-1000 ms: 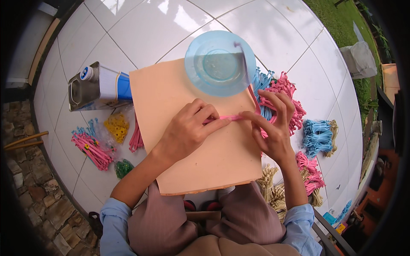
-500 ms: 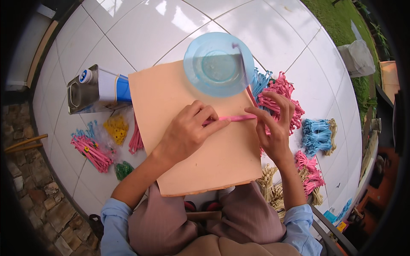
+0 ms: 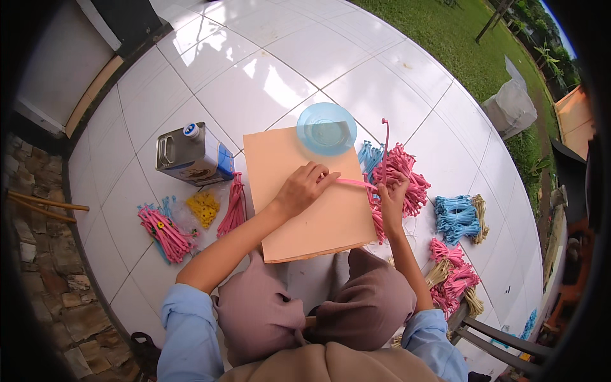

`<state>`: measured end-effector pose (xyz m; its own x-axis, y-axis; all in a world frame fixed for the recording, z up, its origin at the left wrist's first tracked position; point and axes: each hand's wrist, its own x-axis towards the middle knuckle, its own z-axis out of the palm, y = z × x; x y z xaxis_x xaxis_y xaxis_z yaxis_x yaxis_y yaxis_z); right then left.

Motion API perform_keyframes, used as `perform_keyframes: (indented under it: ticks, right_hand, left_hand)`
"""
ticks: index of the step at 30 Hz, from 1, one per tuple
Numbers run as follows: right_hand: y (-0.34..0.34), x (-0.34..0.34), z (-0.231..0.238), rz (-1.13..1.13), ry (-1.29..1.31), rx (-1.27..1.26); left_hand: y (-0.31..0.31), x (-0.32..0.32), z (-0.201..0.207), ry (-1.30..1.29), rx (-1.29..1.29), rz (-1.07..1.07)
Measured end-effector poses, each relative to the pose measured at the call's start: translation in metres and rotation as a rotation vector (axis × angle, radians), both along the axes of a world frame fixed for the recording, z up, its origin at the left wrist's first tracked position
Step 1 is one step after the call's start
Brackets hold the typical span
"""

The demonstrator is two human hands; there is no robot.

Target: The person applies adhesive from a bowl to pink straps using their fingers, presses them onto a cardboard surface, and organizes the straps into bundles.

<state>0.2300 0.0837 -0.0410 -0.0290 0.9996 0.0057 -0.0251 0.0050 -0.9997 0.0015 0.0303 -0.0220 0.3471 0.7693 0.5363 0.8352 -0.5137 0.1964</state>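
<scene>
A flat pink strip is stretched between my hands above a peach-coloured board over my lap. My left hand pinches its left end, fingers closed, over the middle of the board. At the board's right edge my right hand grips the strip between thumb and fingers. Past that hand a darker pink length, seemingly the same strip, stands up and ends in a small knob. Beside and behind my right hand lies a large heap of pink strips. A translucent blue plate rests at the board's far edge.
Left of the board are a metal can, a bag of yellow pieces and pink bundles. Blue strips and pink-and-beige bundles lie on the tiled floor at right. A chair-like frame stands lower right.
The view has shifted, showing more floor. The strip's knobbed free end, over the plate before, now points up above the pink heap. Both hands keep hold.
</scene>
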Motion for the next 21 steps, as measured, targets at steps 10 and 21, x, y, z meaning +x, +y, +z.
perform_keyframes:
  ticks: [10, 21]
  right_hand:
    - [-0.061, 0.041, 0.175, 0.293, 0.14, 0.312]
    - [-0.138, -0.159, 0.321, 0.523, 0.623, 0.151]
  left_hand:
    - [-0.047, -0.01, 0.12, -0.336, 0.097, -0.044]
    - [-0.166, -0.011, 0.207, -0.819, 0.584, 0.543]
